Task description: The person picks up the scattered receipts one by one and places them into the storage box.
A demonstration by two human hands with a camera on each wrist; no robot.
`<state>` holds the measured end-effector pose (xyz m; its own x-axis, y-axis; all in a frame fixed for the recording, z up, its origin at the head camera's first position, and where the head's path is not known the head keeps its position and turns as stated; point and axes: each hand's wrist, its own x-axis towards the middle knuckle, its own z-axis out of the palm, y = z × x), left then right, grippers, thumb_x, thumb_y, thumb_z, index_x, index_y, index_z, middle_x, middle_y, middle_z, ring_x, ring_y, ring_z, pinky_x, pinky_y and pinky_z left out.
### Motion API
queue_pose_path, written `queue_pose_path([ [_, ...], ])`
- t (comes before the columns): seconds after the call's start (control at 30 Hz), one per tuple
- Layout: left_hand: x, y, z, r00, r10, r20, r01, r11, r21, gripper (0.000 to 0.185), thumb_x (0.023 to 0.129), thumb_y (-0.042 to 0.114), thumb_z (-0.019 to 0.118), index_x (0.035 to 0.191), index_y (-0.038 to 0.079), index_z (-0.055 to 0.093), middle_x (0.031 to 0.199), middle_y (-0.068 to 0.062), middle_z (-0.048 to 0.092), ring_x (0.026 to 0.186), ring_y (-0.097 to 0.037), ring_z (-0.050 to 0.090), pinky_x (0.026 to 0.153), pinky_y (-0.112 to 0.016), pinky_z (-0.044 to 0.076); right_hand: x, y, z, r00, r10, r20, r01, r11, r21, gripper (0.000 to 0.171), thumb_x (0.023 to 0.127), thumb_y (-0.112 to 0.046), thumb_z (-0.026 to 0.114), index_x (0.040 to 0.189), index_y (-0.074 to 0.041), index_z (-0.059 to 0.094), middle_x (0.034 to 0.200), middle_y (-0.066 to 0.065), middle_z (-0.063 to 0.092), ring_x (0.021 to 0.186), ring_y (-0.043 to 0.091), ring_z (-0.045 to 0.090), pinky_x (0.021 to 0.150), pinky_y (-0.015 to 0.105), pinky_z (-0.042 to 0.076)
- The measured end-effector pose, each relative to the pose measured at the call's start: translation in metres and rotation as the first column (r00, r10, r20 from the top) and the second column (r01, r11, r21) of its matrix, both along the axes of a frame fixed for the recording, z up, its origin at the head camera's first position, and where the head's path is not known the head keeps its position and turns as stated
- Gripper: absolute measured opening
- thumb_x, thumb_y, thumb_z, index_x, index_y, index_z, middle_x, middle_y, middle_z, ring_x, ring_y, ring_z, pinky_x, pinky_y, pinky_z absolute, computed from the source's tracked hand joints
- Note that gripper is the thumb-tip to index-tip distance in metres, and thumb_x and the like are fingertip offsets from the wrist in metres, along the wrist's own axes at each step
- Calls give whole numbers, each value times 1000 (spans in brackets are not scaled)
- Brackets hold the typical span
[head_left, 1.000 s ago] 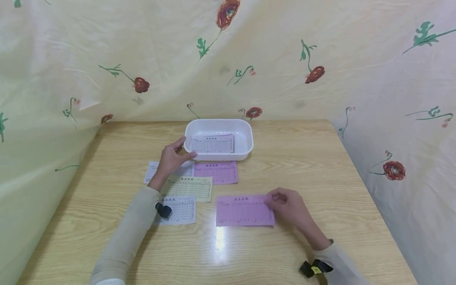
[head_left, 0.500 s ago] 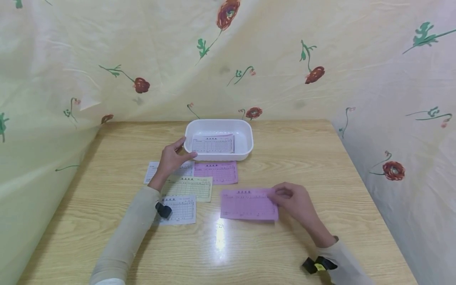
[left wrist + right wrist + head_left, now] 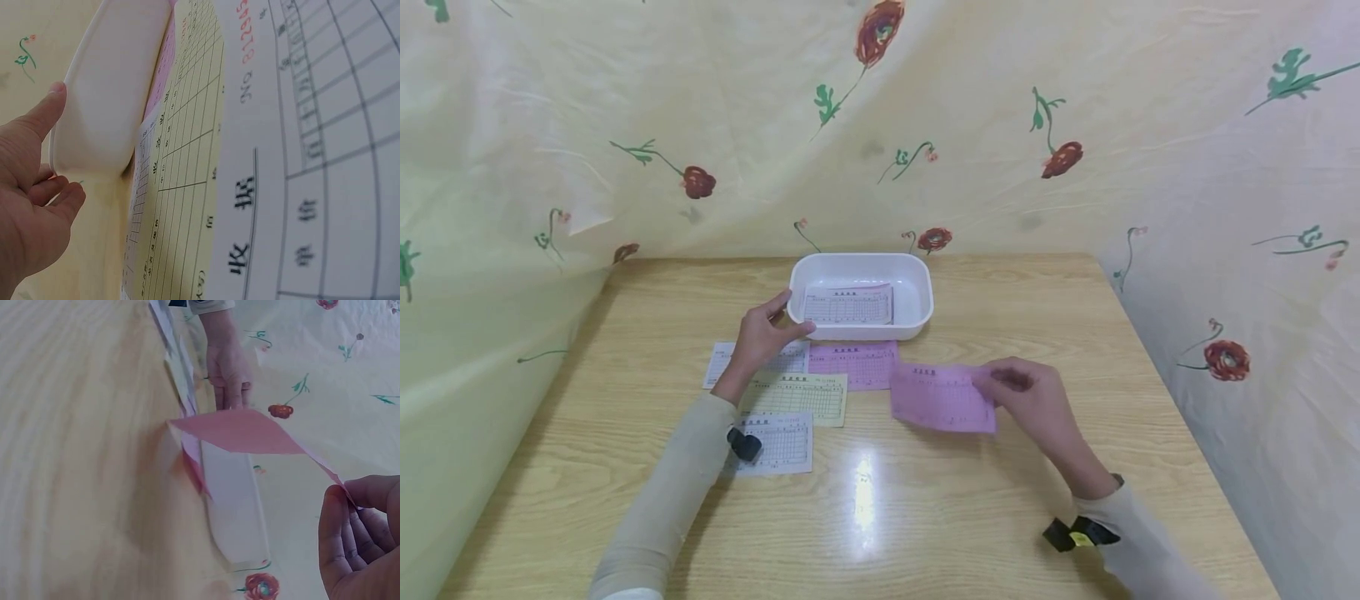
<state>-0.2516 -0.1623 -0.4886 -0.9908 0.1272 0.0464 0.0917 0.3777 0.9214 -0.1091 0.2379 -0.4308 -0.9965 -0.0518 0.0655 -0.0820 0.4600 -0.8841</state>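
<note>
My right hand [image 3: 1033, 400] pinches the right corner of a pink printed receipt slip [image 3: 936, 400]. The slip hangs slightly bowed above the table, and in the right wrist view the pink slip [image 3: 237, 432] shows lifted between thumb and forefinger. My left hand [image 3: 762, 337] holds the left end of a white plastic tray [image 3: 872, 332], thumb at its front corner and a finger farther back. Inside that tray lies a small stack of receipts [image 3: 848, 307], a white one uppermost with pink showing beneath.
Before the tray, a second pink receipt [image 3: 853, 367], a yellow receipt [image 3: 805, 400] and two white ones lie overlapping or close together, partly under my left arm. The wooden table [image 3: 1000, 308] ends at a flowered cloth [image 3: 760, 125] behind and at the sides.
My right hand has lifted the pink slip off the table and carried it up and rightward, toward the tray. My left hand and the tray have stayed put.
</note>
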Motion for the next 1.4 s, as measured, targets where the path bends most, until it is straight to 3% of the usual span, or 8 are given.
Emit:
queue_pose_path([
  [0.63, -3, -1, -5, 1000, 2, -20, -2, 1000, 3, 88, 82, 36, 87, 154, 9, 45, 160, -4, 42, 149, -23, 38, 122, -38, 38, -37, -6, 41, 988, -16, -153, 13, 1000, -16, 22, 93, -16, 77, 106, 2, 76, 94, 17, 74, 74, 8, 71, 67, 21, 64],
  [0.77, -3, -1, -5, 1000, 8, -15, -8, 1000, 3, 87, 82, 34, 87, 154, 10, 45, 160, -4, 42, 148, -23, 39, 122, -37, 38, -47, -9, 49, 986, -23, -168, 16, 999, -39, 24, 93, -16, 78, 106, 3, 76, 91, 10, 74, 75, 7, 71, 68, 20, 64],
  [0.97, -2, -1, -4, 1000, 16, 8, -16, 1000, 0, 89, 82, 36, 87, 155, 10, 43, 161, -4, 40, 149, -24, 38, 122, -37, 38, -62, -12, 60, 985, -43, -168, 26, 995, -99, 29, 92, -18, 78, 108, 6, 74, 89, -2, 72, 77, 8, 70, 70, 20, 64],
  [1.4, 0, 0, -3, 1000, 13, 13, -13, 1000, 7, 93, 81, 38, 88, 155, 8, 41, 162, -7, 37, 149, -25, 38, 122, -36, 39, -106, -22, 60, 987, -101, -125, 78, 981, -180, 33, 92, -17, 78, 112, 8, 72, 87, -2, 73, 77, 9, 70, 73, 22, 64],
])
